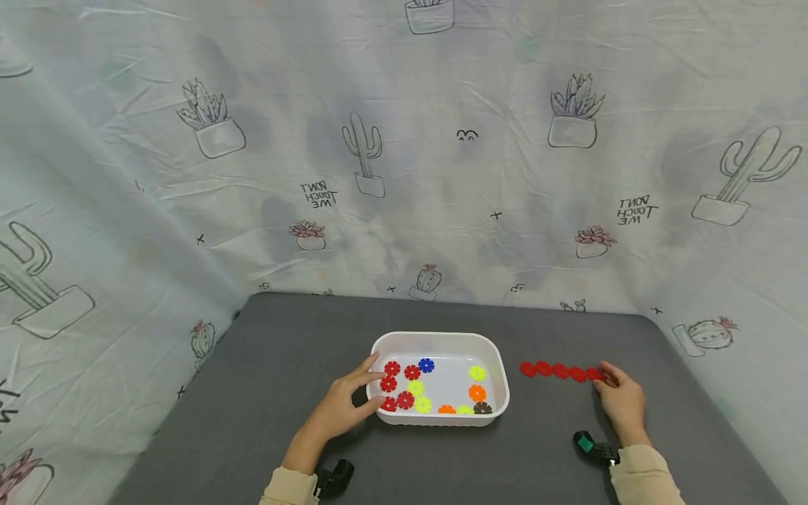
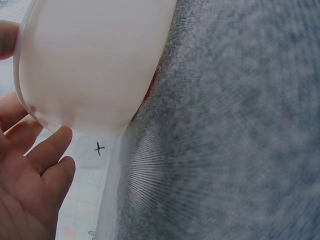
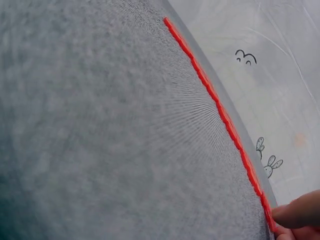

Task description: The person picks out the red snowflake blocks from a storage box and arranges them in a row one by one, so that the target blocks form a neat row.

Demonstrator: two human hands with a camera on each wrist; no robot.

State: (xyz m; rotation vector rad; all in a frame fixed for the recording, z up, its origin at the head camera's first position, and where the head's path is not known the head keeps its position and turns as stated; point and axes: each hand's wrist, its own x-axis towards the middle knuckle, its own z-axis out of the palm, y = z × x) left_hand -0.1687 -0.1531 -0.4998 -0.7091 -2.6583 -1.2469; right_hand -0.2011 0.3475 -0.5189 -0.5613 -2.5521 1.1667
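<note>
On the right part of the dark grey, cloth-covered counter (image 1: 480, 463), we are pinching the right-hand end of a row of five flat, bright red, notched discs (image 1: 560, 372) with the thumb and fingers of our bare right grip (image 1: 623, 403). The row is lying on the counter, running leftward from our fingertips and ending near the tray, apart from it. In the right wrist view we are seeing it edge-on, as one thin red strip; we cannot say whether its discs are overlapping or interlocking.

Our bare left grip (image 1: 337, 409) is lying loose at the left end of a shallow, white, round-cornered tray (image 1: 442, 419). Its thumb and some fingers are reaching over the rim, while others are resting close to the outer end wall.

Inside the tray, near those fingers, five loose red notched discs (image 1: 405, 400) are lying with two yellow-green discs (image 1: 415, 388) and one blue disc (image 1: 426, 365). Toward the right, two more yellow-green discs are lying with two orange discs (image 1: 477, 393) and a dark brown disc (image 1: 482, 408).

We are wearing beige sleeves (image 1: 647, 477) and, at each wrist, a black device (image 1: 598, 450). Beyond the counter, a creased white cloth (image 1: 442, 231) printed with potted cacti is hanging.
</note>
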